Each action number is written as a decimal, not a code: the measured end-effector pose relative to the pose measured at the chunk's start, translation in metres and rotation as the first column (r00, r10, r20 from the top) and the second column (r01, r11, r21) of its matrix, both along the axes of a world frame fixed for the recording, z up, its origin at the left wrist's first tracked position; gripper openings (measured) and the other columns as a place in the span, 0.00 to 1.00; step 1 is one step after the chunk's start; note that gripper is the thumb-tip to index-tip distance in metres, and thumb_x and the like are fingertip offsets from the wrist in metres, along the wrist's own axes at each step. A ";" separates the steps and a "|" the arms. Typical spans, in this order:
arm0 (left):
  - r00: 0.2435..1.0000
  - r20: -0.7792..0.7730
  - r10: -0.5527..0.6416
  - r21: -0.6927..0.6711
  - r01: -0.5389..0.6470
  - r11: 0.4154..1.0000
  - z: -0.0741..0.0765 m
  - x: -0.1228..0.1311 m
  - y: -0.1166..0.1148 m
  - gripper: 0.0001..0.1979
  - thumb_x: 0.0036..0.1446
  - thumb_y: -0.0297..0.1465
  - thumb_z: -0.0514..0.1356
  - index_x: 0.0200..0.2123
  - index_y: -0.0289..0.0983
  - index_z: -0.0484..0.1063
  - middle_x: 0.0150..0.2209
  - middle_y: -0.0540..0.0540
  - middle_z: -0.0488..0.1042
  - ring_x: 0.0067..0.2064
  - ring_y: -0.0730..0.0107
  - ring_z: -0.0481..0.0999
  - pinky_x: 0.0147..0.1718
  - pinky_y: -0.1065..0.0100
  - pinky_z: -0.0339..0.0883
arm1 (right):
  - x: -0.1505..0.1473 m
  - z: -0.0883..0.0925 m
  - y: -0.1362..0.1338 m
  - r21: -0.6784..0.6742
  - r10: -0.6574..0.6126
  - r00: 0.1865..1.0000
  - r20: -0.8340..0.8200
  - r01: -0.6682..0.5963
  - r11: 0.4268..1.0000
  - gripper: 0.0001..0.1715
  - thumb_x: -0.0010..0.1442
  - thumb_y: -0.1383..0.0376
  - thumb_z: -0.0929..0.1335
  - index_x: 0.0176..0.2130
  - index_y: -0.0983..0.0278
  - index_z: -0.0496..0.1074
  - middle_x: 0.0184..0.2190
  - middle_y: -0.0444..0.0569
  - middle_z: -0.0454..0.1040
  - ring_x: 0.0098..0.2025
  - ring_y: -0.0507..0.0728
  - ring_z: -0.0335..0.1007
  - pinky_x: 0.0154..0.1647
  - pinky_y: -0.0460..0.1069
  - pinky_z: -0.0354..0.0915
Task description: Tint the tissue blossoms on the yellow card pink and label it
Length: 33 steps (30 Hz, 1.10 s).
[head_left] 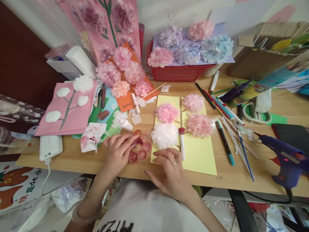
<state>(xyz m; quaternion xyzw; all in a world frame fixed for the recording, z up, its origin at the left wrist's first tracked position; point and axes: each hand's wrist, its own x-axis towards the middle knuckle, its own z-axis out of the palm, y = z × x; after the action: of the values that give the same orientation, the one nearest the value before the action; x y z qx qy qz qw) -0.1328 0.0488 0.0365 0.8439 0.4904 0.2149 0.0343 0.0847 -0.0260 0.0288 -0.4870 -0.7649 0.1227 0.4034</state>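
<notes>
My left hand (118, 151) rests on the flower-shaped palette (146, 147) of pink and red wells, its fingertips together at the palette's upper left. Whether they lift any part of it is hard to see. My right hand (172, 170) is empty, fingers apart and bent, over the front edge of the yellow paper (200, 158). Just beyond it lies a makeup brush (182, 145) with a reddish head. A white paper pom-pom flower (165, 135) sits on the yellow paper, along with a bright pink flower (167, 112) and two paler pink ones around a drawn brown stem.
A glue gun (281, 154) with a red light lies at the right, beside pens and a blue paintbrush (245, 154). A red basket (178, 73) bearing paper flowers stands behind. Pink paper (48, 106) with white flowers and a stained tissue (93, 137) lie left.
</notes>
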 end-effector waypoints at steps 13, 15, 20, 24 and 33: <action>0.996 0.027 0.091 -0.045 -0.090 0.995 0.002 -0.005 0.000 0.15 0.68 0.35 0.55 0.55 0.46 0.74 0.48 0.48 0.80 0.48 0.57 0.70 0.49 0.55 0.62 | -0.008 -0.015 0.004 -0.059 0.067 0.988 0.141 -0.059 0.997 0.09 0.67 0.73 0.67 0.45 0.67 0.75 0.38 0.52 0.76 0.39 0.60 0.62 0.40 0.54 0.62; 0.997 0.016 0.079 -0.042 -0.078 0.996 0.004 -0.004 0.000 0.15 0.68 0.35 0.55 0.54 0.47 0.75 0.46 0.48 0.81 0.48 0.56 0.69 0.50 0.54 0.60 | -0.009 -0.015 0.004 -0.073 0.060 0.987 0.150 -0.049 0.996 0.10 0.67 0.73 0.66 0.46 0.67 0.75 0.38 0.53 0.75 0.40 0.60 0.62 0.41 0.54 0.63; 0.998 -0.016 0.056 -0.063 -0.057 0.996 0.009 0.003 0.000 0.16 0.68 0.35 0.54 0.55 0.49 0.75 0.47 0.46 0.81 0.49 0.55 0.70 0.52 0.51 0.56 | -0.010 -0.015 0.005 -0.090 0.057 0.985 0.162 -0.043 0.995 0.12 0.67 0.73 0.66 0.48 0.67 0.75 0.39 0.54 0.75 0.41 0.60 0.62 0.42 0.54 0.65; 0.997 0.003 0.074 -0.084 -0.074 0.994 0.008 0.002 0.002 0.16 0.67 0.34 0.56 0.55 0.49 0.75 0.47 0.46 0.81 0.48 0.54 0.71 0.52 0.50 0.56 | -0.009 -0.012 0.006 -0.111 0.083 0.986 0.145 -0.067 0.992 0.12 0.65 0.74 0.67 0.46 0.65 0.76 0.39 0.54 0.75 0.41 0.61 0.62 0.41 0.55 0.65; 0.960 0.216 0.176 -0.121 -0.152 0.981 0.013 -0.004 0.001 0.16 0.64 0.34 0.58 0.54 0.46 0.75 0.48 0.47 0.80 0.51 0.57 0.71 0.53 0.55 0.64 | -0.008 -0.011 0.006 -0.110 0.086 0.986 0.145 -0.070 0.991 0.13 0.64 0.76 0.66 0.45 0.64 0.76 0.40 0.53 0.76 0.42 0.61 0.63 0.40 0.55 0.66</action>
<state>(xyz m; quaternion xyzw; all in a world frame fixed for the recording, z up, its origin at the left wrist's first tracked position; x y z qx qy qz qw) -0.1365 0.0497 0.0494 0.7675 0.5620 0.2859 0.1153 0.0765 -0.0196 0.0182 -0.4849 -0.8040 0.1416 0.3136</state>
